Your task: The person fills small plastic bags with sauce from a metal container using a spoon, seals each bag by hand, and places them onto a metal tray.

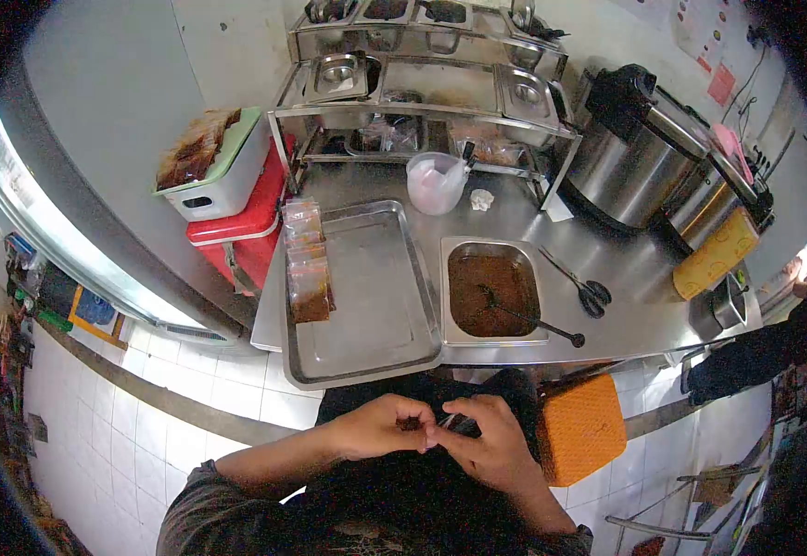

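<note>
My left hand (385,427) and my right hand (486,440) meet in front of my body, below the counter edge. Their fingers pinch a small clear plastic piece (435,434), partly hidden. Beyond them a large metal tray (375,310) holds a row of small filled sachets (310,278) along its left side. To its right sits a metal pan (489,340) of brown sauce (487,283), with a dark-handled ladle (542,323) resting in it. Black-handled scissors (590,295) lie right of the pan.
A pink-tinted plastic container (429,188) stands behind the trays, below a metal rack (431,113). Large steel cookers (635,167) and a yellow roll (717,255) are at right. A red cooler (236,243) stands left; an orange stool (589,429) is below right.
</note>
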The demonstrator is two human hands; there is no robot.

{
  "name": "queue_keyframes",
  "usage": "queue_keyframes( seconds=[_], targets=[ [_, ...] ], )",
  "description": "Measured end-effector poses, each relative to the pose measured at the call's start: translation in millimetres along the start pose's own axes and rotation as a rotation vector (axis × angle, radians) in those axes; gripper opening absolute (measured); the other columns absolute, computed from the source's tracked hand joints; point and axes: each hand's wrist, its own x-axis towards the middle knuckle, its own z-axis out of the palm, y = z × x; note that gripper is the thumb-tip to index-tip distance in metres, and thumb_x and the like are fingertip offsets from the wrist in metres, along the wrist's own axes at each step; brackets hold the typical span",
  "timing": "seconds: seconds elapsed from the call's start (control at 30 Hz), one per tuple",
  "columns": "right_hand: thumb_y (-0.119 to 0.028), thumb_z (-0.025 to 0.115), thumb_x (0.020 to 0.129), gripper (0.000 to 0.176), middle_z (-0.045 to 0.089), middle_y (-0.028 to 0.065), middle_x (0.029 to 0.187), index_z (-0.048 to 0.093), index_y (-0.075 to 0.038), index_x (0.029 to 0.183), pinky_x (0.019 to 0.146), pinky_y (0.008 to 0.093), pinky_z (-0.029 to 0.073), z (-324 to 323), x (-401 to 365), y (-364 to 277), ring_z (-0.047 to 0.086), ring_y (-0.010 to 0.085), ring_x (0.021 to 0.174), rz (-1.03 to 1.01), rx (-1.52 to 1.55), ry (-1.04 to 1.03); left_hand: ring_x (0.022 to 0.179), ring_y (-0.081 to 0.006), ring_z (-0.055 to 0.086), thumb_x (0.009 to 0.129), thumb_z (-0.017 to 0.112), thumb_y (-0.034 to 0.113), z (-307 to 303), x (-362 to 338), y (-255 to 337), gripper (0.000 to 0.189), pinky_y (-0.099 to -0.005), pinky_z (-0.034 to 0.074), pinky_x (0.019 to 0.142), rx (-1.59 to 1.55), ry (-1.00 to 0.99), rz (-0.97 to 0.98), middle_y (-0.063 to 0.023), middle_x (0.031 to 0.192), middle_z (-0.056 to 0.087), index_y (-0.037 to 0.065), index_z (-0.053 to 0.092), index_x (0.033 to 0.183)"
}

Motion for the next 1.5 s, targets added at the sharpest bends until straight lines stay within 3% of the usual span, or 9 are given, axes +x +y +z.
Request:
queue_keyframes(
  seconds=[0.17, 0.33, 0.53, 0.87, 0.97, 1.07, 1.27, 1.37, 1.5],
  targets=[
    [-0.011, 0.08, 0.072, 0.023, 0.06, 0.01, 0.115, 0.072, -0.012, 0.094, 0.089, 0.0432, 0.05, -4.3, 2.1, 2.0, 0.057, 0.033, 0.106, -0.125, -0.034, 0.065, 0.079, -0.0104, 0.057, 0.097, 0.062, 0.021, 5.2, 0.2, -5.6, 0.019, -0.0267, 0.047, 0.075, -0.231, -0.082, -0.057, -0.0004, 0.081, 0.059, 0.002, 0.062, 0.091],
    [-0.016, 0.071, 0.082, 0.019, 0.06, 0.0094, 0.116, 0.069, -0.008, 0.099, 0.093, 0.0439, 0.046, -7.1, 4.1, -1.5, 0.054, 0.0314, 0.109, -0.212, -0.035, -0.077, 0.072, -0.0102, 0.054, 0.094, 0.058, 0.019, -5.3, -0.2, -0.5, 0.021, -0.0294, 0.044, 0.068, -0.047, -0.132, -0.088, 0.0009, 0.072, 0.057, 0.003, 0.062, 0.082],
    [-0.015, 0.071, 0.081, 0.018, 0.061, 0.0047, 0.112, 0.068, -0.008, 0.097, 0.09, 0.0401, 0.046, -8.9, 3.6, -7.0, 0.054, 0.0266, 0.103, -0.27, -0.087, -0.169, 0.061, -0.0166, 0.054, 0.085, 0.062, 0.014, -11.1, -2.2, 7.8, 0.018, -0.0349, 0.043, 0.056, 0.563, 0.326, 0.107, -0.0106, 0.066, 0.055, -0.001, 0.06, 0.076],
    [-0.015, 0.058, 0.083, 0.027, 0.063, 0.0071, 0.111, 0.064, -0.007, 0.108, 0.084, 0.0394, 0.055, -12.9, 11.9, -8.2, 0.061, 0.0275, 0.099, -0.124, -0.316, -0.345, 0.07, -0.0337, 0.06, 0.077, 0.062, 0.009, -1.6, 3.6, 29.6, 0.008, -0.0438, 0.048, 0.067, 0.865, 0.37, 0.289, -0.0123, 0.076, 0.06, 0.001, 0.059, 0.078],
    [-0.015, 0.059, 0.083, 0.026, 0.063, 0.0081, 0.112, 0.063, -0.007, 0.109, 0.085, 0.0407, 0.055, -13.1, 11.7, -6.8, 0.061, 0.029, 0.1, -0.108, -0.267, -0.255, 0.09, -0.0328, 0.063, 0.076, 0.063, 0.01, -5.5, 5.0, 32.2, 0.018, -0.048, 0.046, 0.086, 0.934, 0.305, 0.189, -0.0102, 0.09, 0.062, 0.004, 0.061, 0.093],
    [-0.012, 0.063, 0.081, 0.027, 0.062, 0.0092, 0.114, 0.063, -0.007, 0.108, 0.085, 0.0418, 0.055, -14.0, 11.2, -6.6, 0.062, 0.0305, 0.098, -0.128, -0.225, -0.149, 0.106, -0.0307, 0.059, 0.076, 0.066, 0.012, -0.1, 12.8, 38.1, 0.034, -0.0514, 0.037, 0.1, 0.768, 0.318, 0.436, -0.0083, 0.103, 0.062, 0.009, 0.056, 0.109],
    [-0.005, 0.071, 0.075, 0.025, 0.061, 0.0148, 0.12, 0.064, -0.003, 0.099, 0.085, 0.0412, 0.055, -9.8, 14.7, -10.8, 0.065, 0.0298, 0.097, -0.211, -0.09, -0.098, 0.113, -0.0334, 0.056, 0.076, 0.073, 0.015, -0.7, 19.9, 18.4, 0.047, -0.0477, 0.034, 0.108, 1.01, 0.166, 0.252, -0.0116, 0.116, 0.058, 0.01, 0.054, 0.118],
    [-0.003, 0.067, 0.08, 0.02, 0.06, 0.0186, 0.12, 0.063, -0.001, 0.099, 0.079, 0.0376, 0.054, 1.2, 3.6, 0.4, 0.064, 0.027, 0.093, -0.188, 0.102, 0.346, 0.111, -0.0268, 0.058, 0.08, 0.075, 0.008, -7.3, 19.7, 17.1, 0.044, -0.0401, 0.038, 0.106, 0.513, 0.188, 0.214, -0.0101, 0.117, 0.058, 0.008, 0.055, 0.119],
    [-0.007, 0.062, 0.09, 0.029, 0.053, 0.0054, 0.092, 0.054, -0.002, 0.118, 0.055, 0.0241, 0.042, 29.7, 0.3, 49.3, 0.05, 0.0129, 0.07, 0.232, 0.196, 0.893, 0.111, -0.0124, 0.054, 0.089, 0.067, -0.002, -4.6, 16.9, 25.9, 0.032, -0.0314, 0.043, 0.1, -0.118, 0.23, 0.279, -0.0032, 0.116, 0.057, 0.006, 0.055, 0.117]
  ],
)
